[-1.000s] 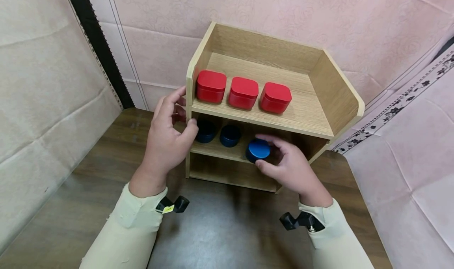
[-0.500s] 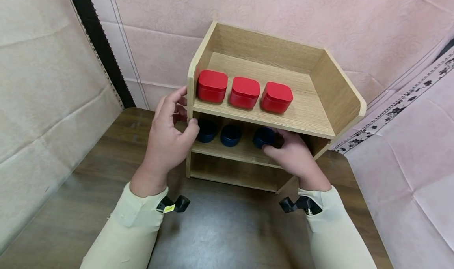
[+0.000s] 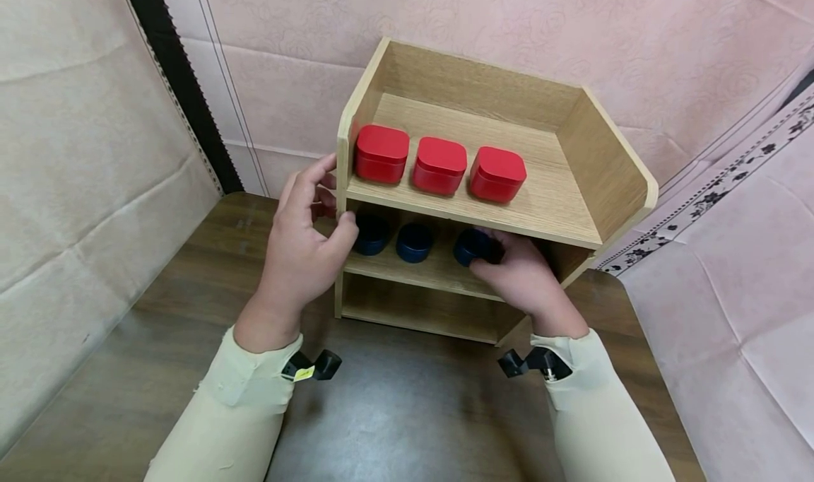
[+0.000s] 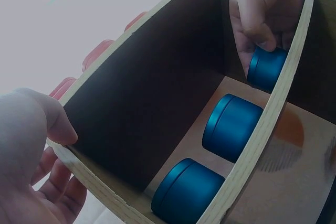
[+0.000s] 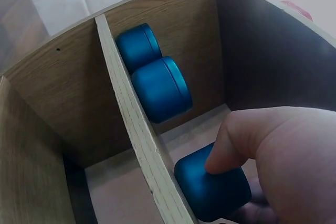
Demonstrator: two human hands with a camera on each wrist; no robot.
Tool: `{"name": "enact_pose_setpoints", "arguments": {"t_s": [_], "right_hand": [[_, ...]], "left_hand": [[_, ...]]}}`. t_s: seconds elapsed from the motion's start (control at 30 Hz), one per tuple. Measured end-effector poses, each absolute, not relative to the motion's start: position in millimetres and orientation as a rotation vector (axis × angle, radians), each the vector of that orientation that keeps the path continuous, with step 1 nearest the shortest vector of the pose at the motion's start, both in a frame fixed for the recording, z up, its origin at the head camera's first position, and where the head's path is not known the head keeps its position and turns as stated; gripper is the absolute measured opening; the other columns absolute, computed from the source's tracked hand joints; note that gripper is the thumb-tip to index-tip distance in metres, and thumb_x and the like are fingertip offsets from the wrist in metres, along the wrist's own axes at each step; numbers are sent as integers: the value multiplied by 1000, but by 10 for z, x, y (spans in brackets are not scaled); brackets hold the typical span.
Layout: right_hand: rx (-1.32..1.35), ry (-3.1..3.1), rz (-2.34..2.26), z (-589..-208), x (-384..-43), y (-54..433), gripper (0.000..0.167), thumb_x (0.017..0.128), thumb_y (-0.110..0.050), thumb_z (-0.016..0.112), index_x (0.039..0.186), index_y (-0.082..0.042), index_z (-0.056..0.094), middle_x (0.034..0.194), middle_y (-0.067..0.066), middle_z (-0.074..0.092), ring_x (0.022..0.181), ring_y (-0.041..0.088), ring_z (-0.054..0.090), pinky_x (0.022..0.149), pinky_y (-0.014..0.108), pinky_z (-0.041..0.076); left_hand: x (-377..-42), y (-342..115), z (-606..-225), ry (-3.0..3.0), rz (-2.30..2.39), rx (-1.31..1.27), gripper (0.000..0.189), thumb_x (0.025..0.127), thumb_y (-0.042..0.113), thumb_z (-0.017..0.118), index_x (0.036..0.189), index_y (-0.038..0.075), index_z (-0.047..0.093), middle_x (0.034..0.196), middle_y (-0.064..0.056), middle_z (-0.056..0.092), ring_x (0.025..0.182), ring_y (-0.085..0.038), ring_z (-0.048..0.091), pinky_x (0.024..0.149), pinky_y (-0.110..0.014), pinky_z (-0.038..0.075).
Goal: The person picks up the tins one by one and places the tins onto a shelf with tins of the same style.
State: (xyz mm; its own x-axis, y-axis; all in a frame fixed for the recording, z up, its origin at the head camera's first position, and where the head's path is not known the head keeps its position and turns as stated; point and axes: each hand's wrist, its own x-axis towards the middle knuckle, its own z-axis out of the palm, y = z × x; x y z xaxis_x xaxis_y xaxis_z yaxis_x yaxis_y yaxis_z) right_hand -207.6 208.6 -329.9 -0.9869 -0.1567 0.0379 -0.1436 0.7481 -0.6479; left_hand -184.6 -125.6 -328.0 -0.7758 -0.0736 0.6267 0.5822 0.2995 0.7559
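Observation:
My right hand (image 3: 524,273) reaches into the middle level of a wooden shelf (image 3: 439,280) and holds a round blue tin (image 3: 472,247) between thumb and fingers. In the right wrist view the thumb presses on the side of this tin (image 5: 210,187), which stands at the board's front edge. Left of it on the same board are two more blue tins, one in the middle (image 3: 415,243) and one (image 3: 372,234) by the left wall. My left hand (image 3: 302,245) grips the shelf's left side panel, thumb at the front edge and fingers around the outside.
On the top level stand three red lidded tins, a left one (image 3: 381,155), a middle one (image 3: 439,167) and a right one (image 3: 498,176). A lower level (image 3: 420,309) lies beneath the blue tins. The shelf stands on a dark wooden table (image 3: 394,404), with pale cloth (image 3: 509,30) behind.
My right hand has carried the blue tin from in front of the middle board back into the shelf, in line with the other two. The left hand stays on the side panel.

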Motion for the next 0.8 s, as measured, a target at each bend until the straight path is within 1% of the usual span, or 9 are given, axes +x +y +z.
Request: {"name": "enact_pose_setpoints", "arguments": {"t_s": [0.27, 0.57, 0.63, 0.73, 0.8], "right_hand": [[-267, 2927, -1077, -3308, -2071, 2080, 63, 99, -22, 72, 160, -19, 62, 160, 11, 60, 132, 30, 55, 109, 44, 50], [-214, 2911, -1046, -3285, -2035, 2060, 70, 100, -26, 71, 167, -17, 54, 169, 15, 51, 140, 34, 53, 116, 52, 50], [-204, 2909, -1051, -3278, -2025, 2059, 69, 100, -27, 71, 165, -16, 54, 169, 16, 51, 140, 34, 53, 115, 51, 50], [-202, 2916, -1062, -3266, -2002, 2058, 66, 100, -28, 72, 162, -15, 55, 166, 17, 52, 136, 35, 53, 106, 49, 52], [-198, 2927, -1071, -3261, -1976, 2062, 66, 100, -29, 73, 162, -16, 55, 166, 17, 53, 136, 35, 53, 107, 49, 52]], "left_hand": [[-1842, -1263, -3285, -2015, -1513, -446, 71, 98, 5, 67, 166, 22, 54, 140, -12, 59, 108, -16, 60, 94, -38, 56], [-1831, -1275, -3286, -2018, -1506, -446, 71, 98, 5, 67, 166, 21, 53, 140, -13, 59, 109, -16, 60, 95, -40, 56], [-1827, -1277, -3283, -2014, -1506, -444, 71, 98, 4, 67, 166, 21, 53, 140, -13, 59, 108, -16, 60, 95, -40, 56], [-1828, -1278, -3280, -2006, -1511, -444, 72, 97, 4, 68, 166, 22, 54, 139, -13, 59, 109, -16, 60, 95, -40, 56], [-1830, -1278, -3283, -1998, -1516, -445, 72, 97, 5, 68, 165, 21, 54, 139, -13, 59, 109, -16, 59, 95, -38, 56]]}}
